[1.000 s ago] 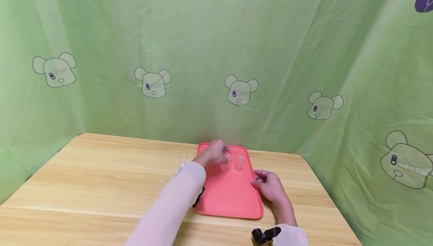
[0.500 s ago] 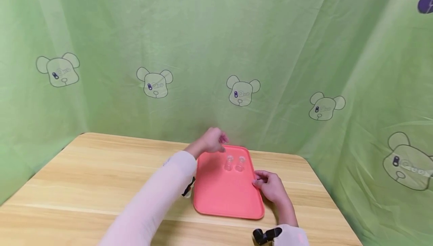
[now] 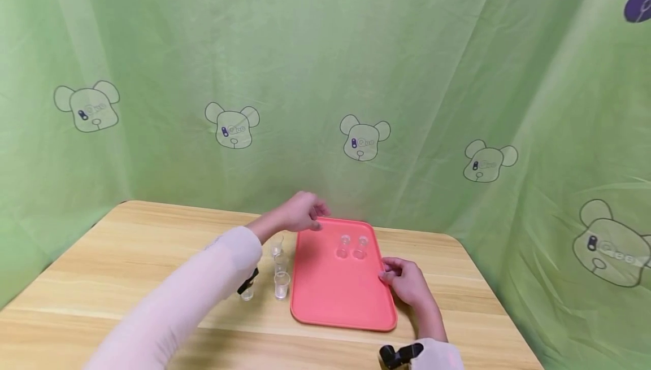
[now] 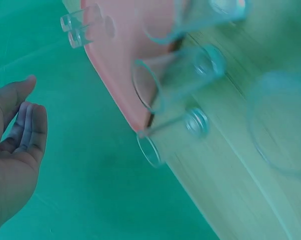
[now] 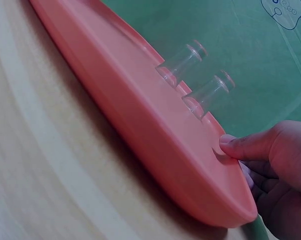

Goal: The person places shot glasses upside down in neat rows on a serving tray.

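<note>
My left hand point(image 3: 302, 212) hovers above the far left corner of the red tray point(image 3: 343, 296), holding nothing. Its fingers are loosely bent, and the thumb is apart from them in the left wrist view. Two small clear glasses point(image 3: 359, 248) stand upside down side by side on the far right part of the tray. Along the tray's right edge my right hand point(image 3: 407, 282) pinches the rim; the right wrist view has the thumb point(image 5: 230, 145) on the inside of it. Several more clear glasses point(image 3: 282, 285) stand mouth up on the table left of the tray, partly behind my left forearm.
The wooden table point(image 3: 168, 240) carries the tray and the glasses. A green curtain point(image 3: 285, 76) with bear-head prints hangs close behind the table's far edge and along its sides. Each sleeve bears a black wrist device point(image 3: 399, 354).
My left hand has drawn up and left, away from the two upturned glasses on the tray. Its forearm has uncovered glasses on the table. The right hand stays on the rim.
</note>
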`<state>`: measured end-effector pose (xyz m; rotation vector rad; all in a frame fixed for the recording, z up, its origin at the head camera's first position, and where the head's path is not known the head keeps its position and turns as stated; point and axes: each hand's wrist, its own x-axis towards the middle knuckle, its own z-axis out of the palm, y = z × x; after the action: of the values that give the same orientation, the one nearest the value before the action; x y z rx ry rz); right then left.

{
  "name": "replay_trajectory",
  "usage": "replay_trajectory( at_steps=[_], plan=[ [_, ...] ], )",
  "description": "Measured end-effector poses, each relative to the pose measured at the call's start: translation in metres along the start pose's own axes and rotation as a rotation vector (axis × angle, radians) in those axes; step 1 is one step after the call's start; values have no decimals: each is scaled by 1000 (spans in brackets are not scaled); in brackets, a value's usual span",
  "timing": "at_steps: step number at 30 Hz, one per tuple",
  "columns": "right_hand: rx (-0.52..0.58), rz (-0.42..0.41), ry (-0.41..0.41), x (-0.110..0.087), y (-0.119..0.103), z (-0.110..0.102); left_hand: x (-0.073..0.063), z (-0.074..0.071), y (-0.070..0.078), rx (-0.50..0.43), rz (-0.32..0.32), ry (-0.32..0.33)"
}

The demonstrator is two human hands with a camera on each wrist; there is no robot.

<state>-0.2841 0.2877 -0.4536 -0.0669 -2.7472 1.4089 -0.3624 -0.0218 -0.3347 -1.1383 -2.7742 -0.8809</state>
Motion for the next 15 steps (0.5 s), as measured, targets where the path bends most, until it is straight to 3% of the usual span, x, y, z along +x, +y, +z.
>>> replay_trajectory(
  at_steps=[7, 15],
  plan=[
    [0, -4, 3, 0, 1, 0, -24, -8, -14, 39, 38, 4],
    [-3, -10, 8, 3, 4, 1, -49, -13, -36, 29, -2, 7]
  ],
)
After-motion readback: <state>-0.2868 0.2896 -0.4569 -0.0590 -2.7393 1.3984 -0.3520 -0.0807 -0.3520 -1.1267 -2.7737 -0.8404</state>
